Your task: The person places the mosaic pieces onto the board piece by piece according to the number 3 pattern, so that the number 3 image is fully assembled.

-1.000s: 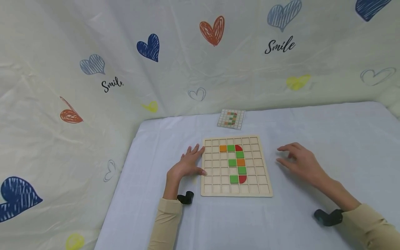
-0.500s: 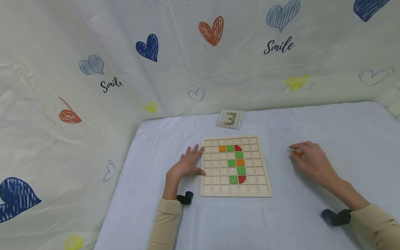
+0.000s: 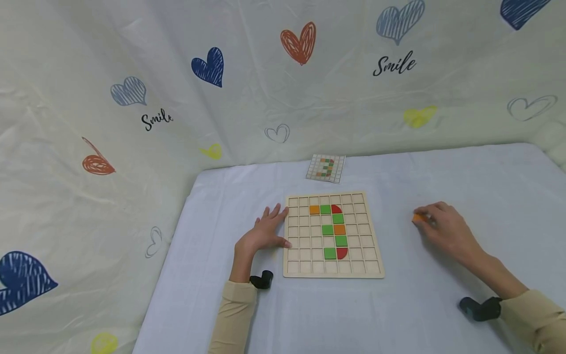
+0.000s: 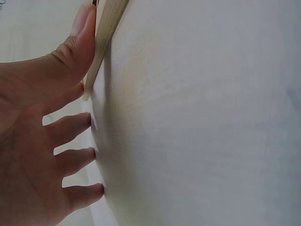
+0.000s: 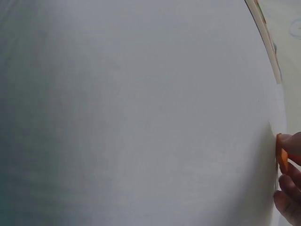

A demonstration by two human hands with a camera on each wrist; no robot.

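A wooden grid board (image 3: 364, 265) lies in the middle of the table, with green, orange and red tiles set in some of its cells. My left hand (image 3: 264, 232) rests at the board's left edge, fingers spread straight. In the left wrist view the thumb (image 4: 75, 49) lies against the board's side (image 4: 106, 37). To the right of the board, close over the cloth, my right hand (image 3: 446, 231) pinches an orange tile (image 3: 418, 218) between thumb and fingers. The right wrist view shows that orange tile (image 5: 281, 154) at the fingertips.
A small card (image 3: 325, 168) printed with a coloured grid pattern lies behind the board. White cloth (image 3: 336, 314) covers the table. A curtain (image 3: 247, 98) with hearts and lettering hangs behind it.
My right hand has moved right, away from the board, and the orange tile now shows between its fingers. My left hand and the board stay as they were.
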